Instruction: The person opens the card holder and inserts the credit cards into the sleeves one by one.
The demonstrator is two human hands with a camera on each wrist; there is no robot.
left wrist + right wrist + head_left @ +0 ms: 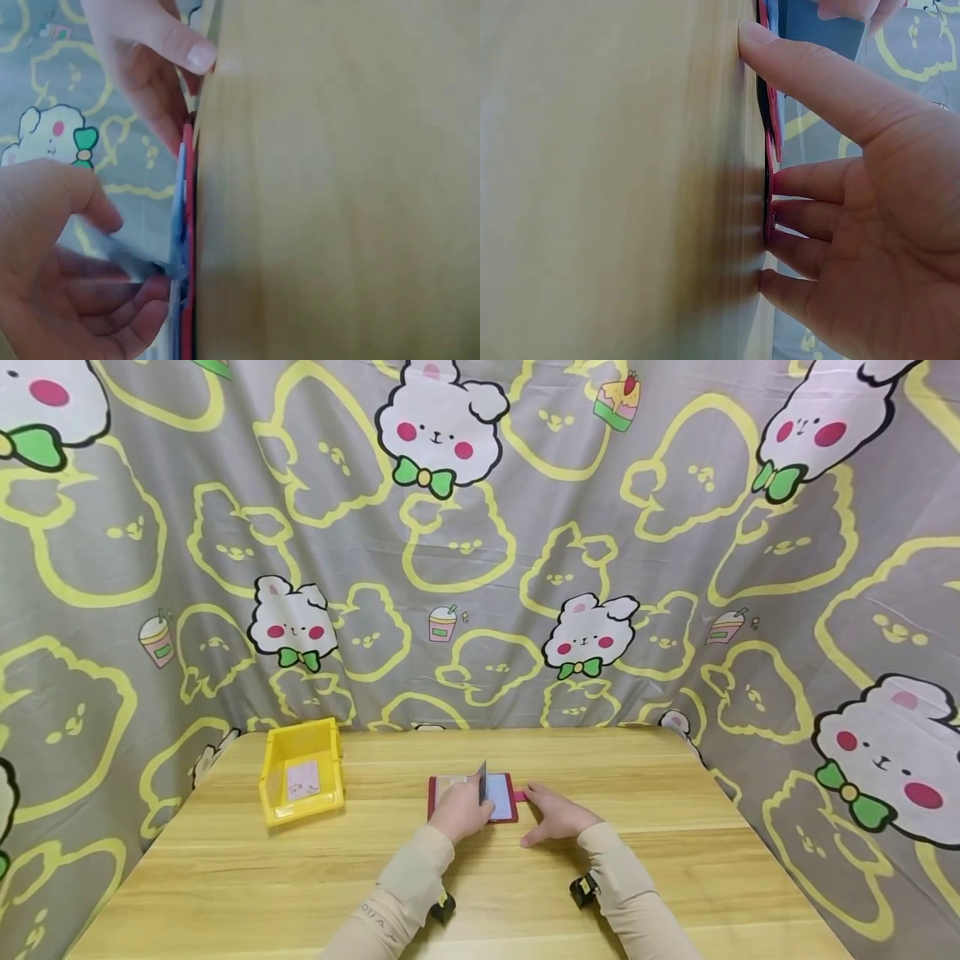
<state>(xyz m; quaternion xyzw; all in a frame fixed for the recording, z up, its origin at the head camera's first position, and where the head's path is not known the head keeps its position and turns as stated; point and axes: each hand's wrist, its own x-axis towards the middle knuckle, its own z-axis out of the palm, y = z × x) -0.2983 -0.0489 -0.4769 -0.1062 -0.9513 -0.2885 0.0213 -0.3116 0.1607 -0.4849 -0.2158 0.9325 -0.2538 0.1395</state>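
Note:
A red card holder (514,806) lies spread flat on the table, with pale clear-looking leaves inside. My left hand (463,808) pinches a dark grey leaf or card (482,779) that stands upright from the middle of the holder. In the left wrist view this leaf (127,259) is blurred between thumb and fingers, so its exact kind cannot be told. A pink-red strap (521,796) sticks out at the holder's right side. My right hand (558,817) touches the strap with its fingertips, fingers extended, while the thumb rests on the wood.
A yellow plastic bin (303,814) stands at the back left of the wooden table (247,885), with a pale pink patterned card (302,780) inside. A grey patterned curtain (465,685) hangs behind the table and along both sides.

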